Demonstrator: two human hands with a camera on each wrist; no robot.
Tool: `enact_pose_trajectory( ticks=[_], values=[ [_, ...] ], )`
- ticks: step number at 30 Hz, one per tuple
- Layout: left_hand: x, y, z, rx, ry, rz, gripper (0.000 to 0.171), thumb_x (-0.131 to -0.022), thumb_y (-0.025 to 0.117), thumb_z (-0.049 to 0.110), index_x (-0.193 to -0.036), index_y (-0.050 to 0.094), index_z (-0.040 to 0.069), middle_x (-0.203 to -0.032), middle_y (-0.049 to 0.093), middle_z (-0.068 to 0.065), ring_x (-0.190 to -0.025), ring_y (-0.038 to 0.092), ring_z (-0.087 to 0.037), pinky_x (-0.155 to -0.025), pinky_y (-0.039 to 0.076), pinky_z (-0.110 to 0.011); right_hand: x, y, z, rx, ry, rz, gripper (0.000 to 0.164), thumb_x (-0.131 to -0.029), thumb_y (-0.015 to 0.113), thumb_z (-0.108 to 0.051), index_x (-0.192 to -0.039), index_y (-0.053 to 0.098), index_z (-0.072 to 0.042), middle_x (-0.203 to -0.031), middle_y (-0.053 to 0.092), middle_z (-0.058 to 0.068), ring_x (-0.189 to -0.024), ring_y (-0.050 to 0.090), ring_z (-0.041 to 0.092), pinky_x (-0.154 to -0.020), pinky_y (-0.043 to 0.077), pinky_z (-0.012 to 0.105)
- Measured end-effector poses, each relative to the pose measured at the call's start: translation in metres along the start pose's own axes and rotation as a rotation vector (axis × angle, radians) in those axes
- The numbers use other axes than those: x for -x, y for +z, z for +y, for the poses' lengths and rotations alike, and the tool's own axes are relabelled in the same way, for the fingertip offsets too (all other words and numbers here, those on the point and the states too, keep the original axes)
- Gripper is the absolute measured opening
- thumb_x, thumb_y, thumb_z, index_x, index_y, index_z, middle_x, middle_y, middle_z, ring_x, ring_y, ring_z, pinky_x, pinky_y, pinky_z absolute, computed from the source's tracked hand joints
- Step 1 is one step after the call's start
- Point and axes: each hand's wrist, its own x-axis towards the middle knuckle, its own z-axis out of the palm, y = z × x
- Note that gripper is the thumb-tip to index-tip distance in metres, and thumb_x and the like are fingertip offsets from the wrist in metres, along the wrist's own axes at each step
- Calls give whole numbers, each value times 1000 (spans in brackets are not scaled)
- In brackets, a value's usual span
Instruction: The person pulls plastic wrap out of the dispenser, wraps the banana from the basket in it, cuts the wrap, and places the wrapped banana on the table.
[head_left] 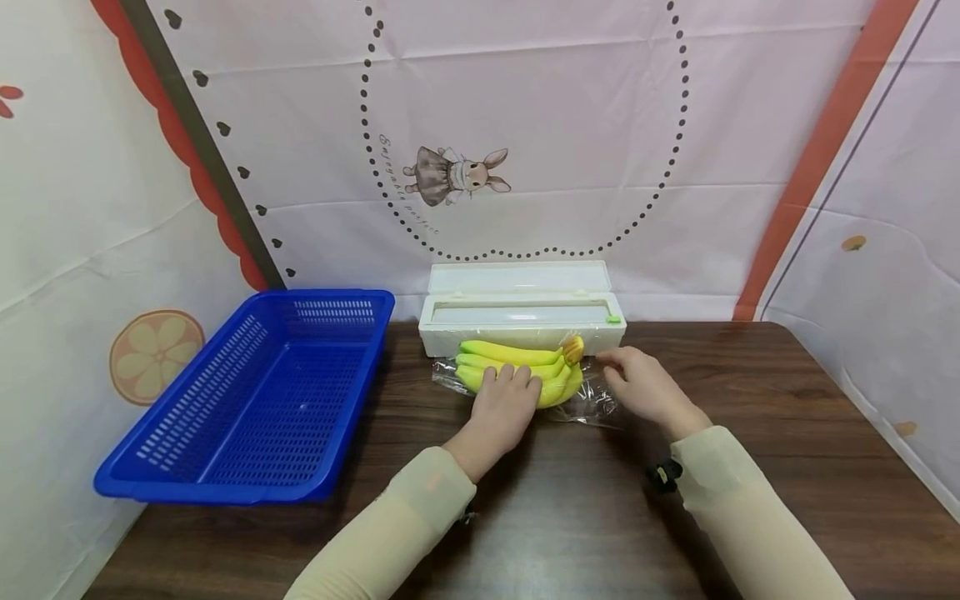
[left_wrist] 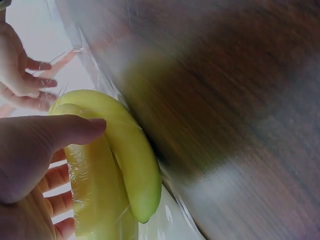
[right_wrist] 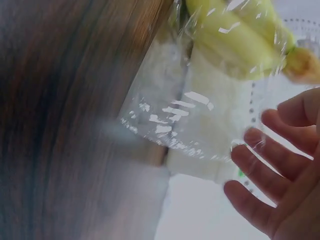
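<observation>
A bunch of yellow bananas with green tips lies on its side just in front of a white cling film box, its brown stem end to the right. Clear cling film spreads under it and shows on both sides; a sheet with a crinkled edge shows in the right wrist view. My left hand grips the bunch from the near side, its thumb on one face and its fingers on the other. Beside the stem, my right hand has relaxed, spread fingers right at the film's edge.
The open white cling film box, lid tilted back, stands against the printed cloth backdrop. To the left, a blue plastic basket sits on the dark wooden table. Cloth also borders both sides.
</observation>
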Motion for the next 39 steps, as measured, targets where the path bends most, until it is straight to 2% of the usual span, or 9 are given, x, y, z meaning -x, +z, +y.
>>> enact_pose_trajectory(
  ticks=[3,9,11,14,18,22,29,33,39],
  values=[
    [-1,0,-1,-9,5,-9,17,-94,57,17,-110,55,19,-97,50,2,-86,45,-18,-75,38,-35,4,2,-8,82,-76,109,30,-94,53,-15,-117,62,0,-117,60,19,-98,59,30,-82,48,47],
    [-1,0,-5,-5,8,-1,19,-94,57,18,-113,56,20,-101,53,2,-90,47,-18,-78,39,-37,11,15,-28,264,-414,344,15,-80,69,-10,-94,68,-3,-91,67,9,-85,62,26,-73,52,40],
    [-2,1,-6,-7,12,12,17,-95,56,19,-112,56,20,-102,54,2,-92,49,-18,-79,40,-37,11,22,-34,294,-544,381,13,-76,72,-7,-89,68,-5,-84,66,5,-80,62,23,-71,52,37],
    [-2,3,-8,-15,25,30,15,-96,53,21,-110,57,21,-103,55,2,-94,51,-18,-79,41,-36,11,32,-42,304,-660,344,15,-75,72,-6,-89,69,-7,-85,66,2,-81,61,20,-73,52,34],
    [-1,6,-9,0,52,53,16,-97,52,21,-112,57,21,-105,57,3,-96,52,-18,-80,41,-36,11,43,-48,332,-648,257,20,-76,71,-8,-96,69,-8,-91,67,0,-87,61,19,-78,51,33],
    [0,8,-10,37,65,104,22,-95,56,21,-117,55,20,-106,61,3,-97,55,-18,-82,43,-36,10,47,-52,396,-588,242,23,-76,71,-12,-97,66,-8,-91,65,2,-85,58,20,-77,49,34],
    [0,8,-19,119,88,186,33,-81,71,20,-108,56,12,-102,57,-2,-92,57,-18,-79,47,-33,6,50,-60,511,-489,201,31,-74,74,-22,-102,67,-8,-92,60,3,-84,51,23,-69,42,36],
    [0,8,-24,99,97,201,27,-77,72,18,-99,58,10,-95,54,-3,-87,55,-18,-78,48,-31,5,54,-62,575,-461,200,33,-72,76,-26,-98,65,-8,-91,57,4,-85,48,23,-69,37,36],
    [4,7,-22,-3,80,170,10,-88,61,15,-98,61,15,-94,57,2,-91,53,-17,-82,43,-32,2,55,-65,634,-469,214,33,-69,78,-29,-88,60,-9,-90,58,3,-86,52,22,-73,37,34]
  ],
)
